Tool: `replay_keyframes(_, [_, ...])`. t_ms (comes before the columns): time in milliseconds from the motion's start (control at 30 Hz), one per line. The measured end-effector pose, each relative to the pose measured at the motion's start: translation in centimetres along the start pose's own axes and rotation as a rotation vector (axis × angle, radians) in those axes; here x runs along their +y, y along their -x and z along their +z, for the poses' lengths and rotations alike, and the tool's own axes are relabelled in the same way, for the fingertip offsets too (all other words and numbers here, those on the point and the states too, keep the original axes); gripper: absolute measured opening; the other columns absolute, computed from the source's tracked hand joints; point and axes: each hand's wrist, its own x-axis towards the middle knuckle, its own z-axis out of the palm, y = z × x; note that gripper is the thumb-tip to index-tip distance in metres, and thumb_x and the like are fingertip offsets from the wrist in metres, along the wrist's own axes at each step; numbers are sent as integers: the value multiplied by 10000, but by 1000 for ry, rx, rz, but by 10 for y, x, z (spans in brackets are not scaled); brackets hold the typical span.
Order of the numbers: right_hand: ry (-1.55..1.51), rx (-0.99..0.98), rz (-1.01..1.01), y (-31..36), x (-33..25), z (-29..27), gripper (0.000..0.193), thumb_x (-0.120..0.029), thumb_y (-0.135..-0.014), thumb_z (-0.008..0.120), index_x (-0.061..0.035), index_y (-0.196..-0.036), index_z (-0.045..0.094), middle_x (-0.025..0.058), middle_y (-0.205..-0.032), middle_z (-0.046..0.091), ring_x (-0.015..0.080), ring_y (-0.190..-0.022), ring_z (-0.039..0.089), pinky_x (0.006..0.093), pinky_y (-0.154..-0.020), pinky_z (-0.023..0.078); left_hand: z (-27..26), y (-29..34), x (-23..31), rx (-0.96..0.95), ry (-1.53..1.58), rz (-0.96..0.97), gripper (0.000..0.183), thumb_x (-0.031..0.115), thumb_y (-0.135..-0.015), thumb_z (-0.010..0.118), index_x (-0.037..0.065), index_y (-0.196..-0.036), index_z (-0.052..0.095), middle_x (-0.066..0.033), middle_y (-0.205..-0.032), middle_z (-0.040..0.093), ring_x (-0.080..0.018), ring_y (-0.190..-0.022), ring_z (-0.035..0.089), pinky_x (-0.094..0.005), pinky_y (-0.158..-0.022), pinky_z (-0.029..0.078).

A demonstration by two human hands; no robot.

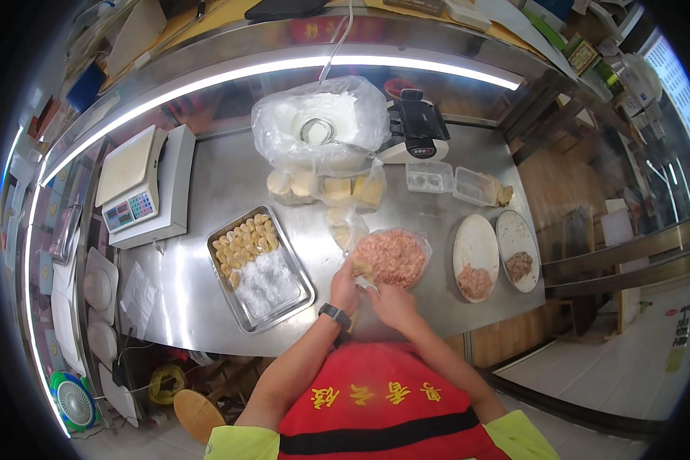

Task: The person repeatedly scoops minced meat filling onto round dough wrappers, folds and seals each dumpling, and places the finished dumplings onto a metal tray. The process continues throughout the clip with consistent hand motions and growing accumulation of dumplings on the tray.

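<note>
Head view: both hands meet at the tabletop's near edge, left hand (345,285) cupping a wrapper (361,270), right hand (391,303) in a narrow grip beside it, close to the meat bowl (392,257); the tray (260,268) sits just left for finished dumplings.

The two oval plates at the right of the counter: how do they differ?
The nearer oval plate is plain white, its pink mince heaped at the lower end; the farther oval plate has a dark rim and browner mince near its middle. Both lie flat on the steel counter, mostly bare.
</note>
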Motion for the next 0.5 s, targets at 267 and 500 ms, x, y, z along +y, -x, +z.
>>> replay_keyframes(267, [-295, -211, -80, -15, 33, -20, 453, -387, -892, 467, 15, -847, 670, 236, -794, 645, 368, -781, 644, 431, -723, 482, -22, 20, 28, -240, -139, 30, 389, 305, -960, 445, -23, -1130, 567, -115, -1059, 636, -226, -954, 619, -357, -836, 494])
replay_keyframes(500, [-230, -381, -125, -19, 26, -25, 475, -426, -892, 496, -4, -816, 700, 146, -739, 668, 221, -663, 629, 344, -644, 491, -1, 35, 44, -372, -1020, 477, 230, 118, -750, 699, 35, -951, 623, -135, -853, 655, -226, -748, 634, -318, -701, 489])
